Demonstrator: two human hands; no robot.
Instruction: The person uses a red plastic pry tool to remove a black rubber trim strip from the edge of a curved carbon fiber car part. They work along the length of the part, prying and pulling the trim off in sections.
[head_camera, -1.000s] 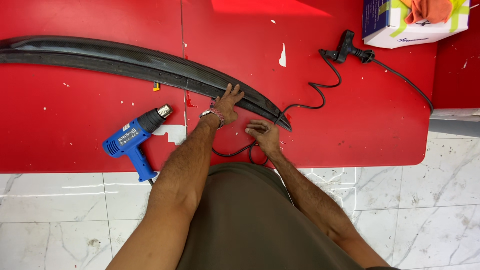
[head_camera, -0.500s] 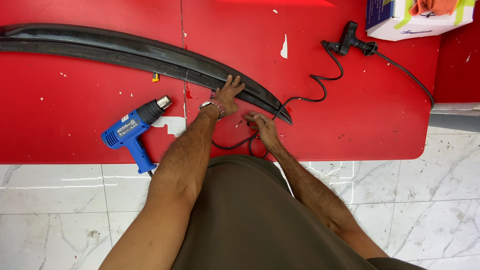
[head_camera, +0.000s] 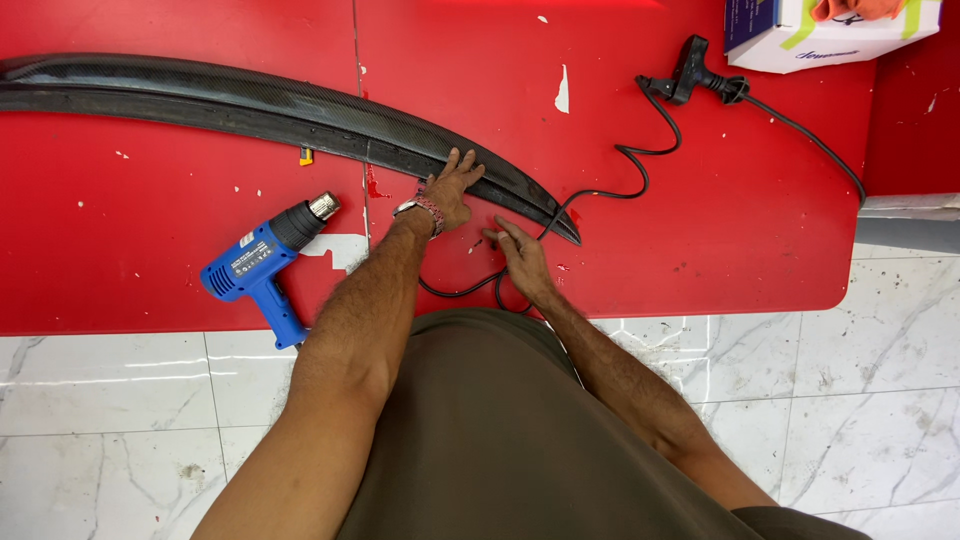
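A long, curved black carbon-fibre strip lies across the red table, tapering to a point at the right. My left hand rests flat on the strip near that tip, fingers spread, a watch on the wrist. My right hand lies on the table just below the tip, fingers extended, touching the table surface beside a black cable. Neither hand grips anything.
A blue heat gun lies on the table to the left of my left arm, its handle over the front edge. The black cable runs to a plug and socket at the back. A white cardboard box stands at the back right. White marble floor lies below.
The view has shifted slightly. My right hand has opened out flatter on the table near the strip's tip. My left hand stays on the strip.
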